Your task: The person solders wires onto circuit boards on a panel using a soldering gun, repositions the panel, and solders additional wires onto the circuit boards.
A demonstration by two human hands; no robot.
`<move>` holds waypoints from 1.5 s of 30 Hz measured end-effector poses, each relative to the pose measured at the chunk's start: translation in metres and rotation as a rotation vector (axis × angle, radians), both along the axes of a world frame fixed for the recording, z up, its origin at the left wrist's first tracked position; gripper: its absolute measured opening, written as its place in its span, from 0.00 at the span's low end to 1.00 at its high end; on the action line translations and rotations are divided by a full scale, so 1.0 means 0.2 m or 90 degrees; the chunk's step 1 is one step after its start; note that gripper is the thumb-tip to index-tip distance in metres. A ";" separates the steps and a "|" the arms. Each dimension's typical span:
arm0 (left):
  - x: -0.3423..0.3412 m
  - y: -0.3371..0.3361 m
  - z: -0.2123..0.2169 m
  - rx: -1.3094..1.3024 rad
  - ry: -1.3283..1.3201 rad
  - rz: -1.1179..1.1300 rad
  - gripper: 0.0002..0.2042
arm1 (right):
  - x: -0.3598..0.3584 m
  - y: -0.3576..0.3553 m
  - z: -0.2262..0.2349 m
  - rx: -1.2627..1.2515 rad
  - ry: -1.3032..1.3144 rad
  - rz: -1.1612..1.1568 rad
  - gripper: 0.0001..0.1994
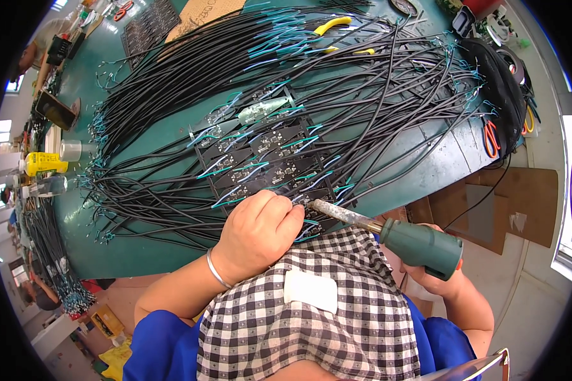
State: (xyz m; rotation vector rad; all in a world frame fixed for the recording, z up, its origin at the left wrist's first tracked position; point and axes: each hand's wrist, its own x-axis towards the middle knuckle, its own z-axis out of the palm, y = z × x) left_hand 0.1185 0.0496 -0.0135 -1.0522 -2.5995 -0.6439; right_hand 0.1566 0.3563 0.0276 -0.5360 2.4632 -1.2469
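My left hand, with a metal bangle on the wrist, is curled into a fist at the near end of a row of small black circuit boards. Its fingertips pinch down on teal-tipped wire ends there; what lies inside the fingers is mostly hidden. My right hand grips the green handle of a soldering iron. The iron's metal tip points left and ends just beside my left fingertips, over the nearest board. A mass of black cables with teal ends fans across the green table around the boards.
Yellow-handled pliers lie at the far side of the table. Orange scissors and a black bag sit at the right edge. At the left are a yellow bottle, a tape roll and a phone. Cardboard covers the floor on the right.
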 end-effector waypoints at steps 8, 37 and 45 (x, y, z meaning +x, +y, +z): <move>0.00 0.00 0.02 -0.003 -0.002 0.000 0.07 | 0.01 0.01 -0.01 -0.286 -0.265 -0.159 0.22; -0.11 -0.11 0.09 -0.021 -0.036 0.069 0.10 | 0.10 -0.08 -0.12 -0.367 -0.264 -0.223 0.22; -0.08 -0.08 0.07 -0.015 -0.071 0.034 0.08 | 0.13 -0.09 -0.16 0.018 -0.035 -0.115 0.10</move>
